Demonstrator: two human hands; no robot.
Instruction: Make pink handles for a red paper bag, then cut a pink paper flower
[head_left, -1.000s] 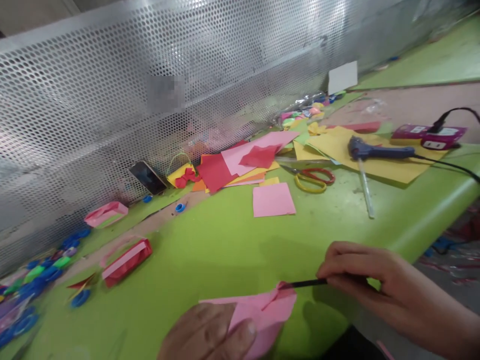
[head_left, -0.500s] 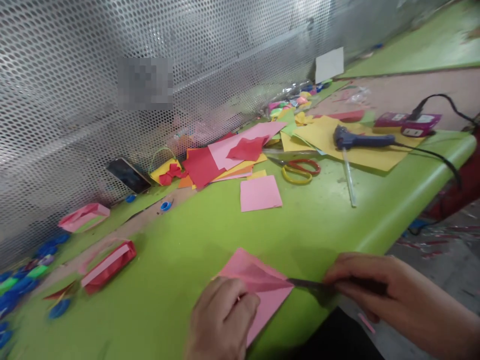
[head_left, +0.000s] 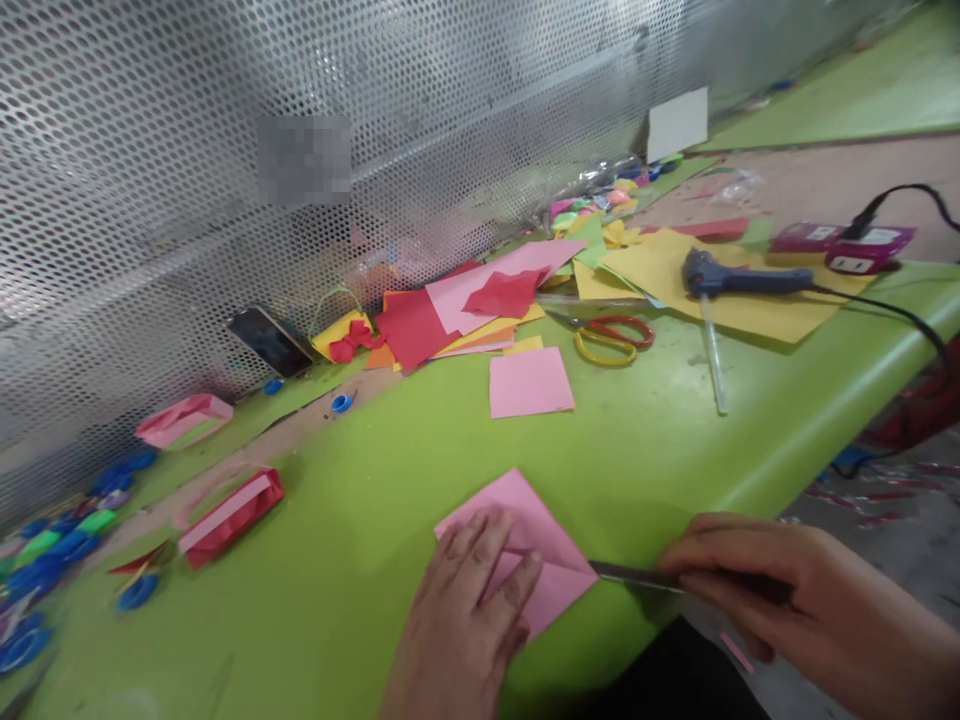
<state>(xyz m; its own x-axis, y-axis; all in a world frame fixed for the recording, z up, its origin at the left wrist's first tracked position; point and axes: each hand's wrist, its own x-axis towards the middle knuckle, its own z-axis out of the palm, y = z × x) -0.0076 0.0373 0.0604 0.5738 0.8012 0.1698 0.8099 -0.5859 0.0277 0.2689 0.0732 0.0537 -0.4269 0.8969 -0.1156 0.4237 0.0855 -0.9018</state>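
Observation:
A folded pink paper [head_left: 525,525] lies on the green table [head_left: 390,470] near its front edge. My left hand [head_left: 465,610] lies flat on the paper's left part with fingers stretched out. My right hand [head_left: 780,600] is closed round a thin dark tool [head_left: 637,576], held nearly level, and the tool's tip touches the paper's right corner.
A loose pink square [head_left: 529,382], red-and-yellow scissors [head_left: 611,340], a blue glue gun [head_left: 739,280] with cord, a pile of coloured papers [head_left: 465,315], a phone [head_left: 270,342], pink paper boxes [head_left: 229,510] and blue caps [head_left: 67,545] lie about. A perforated metal wall [head_left: 300,150] stands behind.
The pink paper has gone from lifted and bent to lying flat on the table. My left hand opened out on top of it. My right hand kept the tool at the paper's corner.

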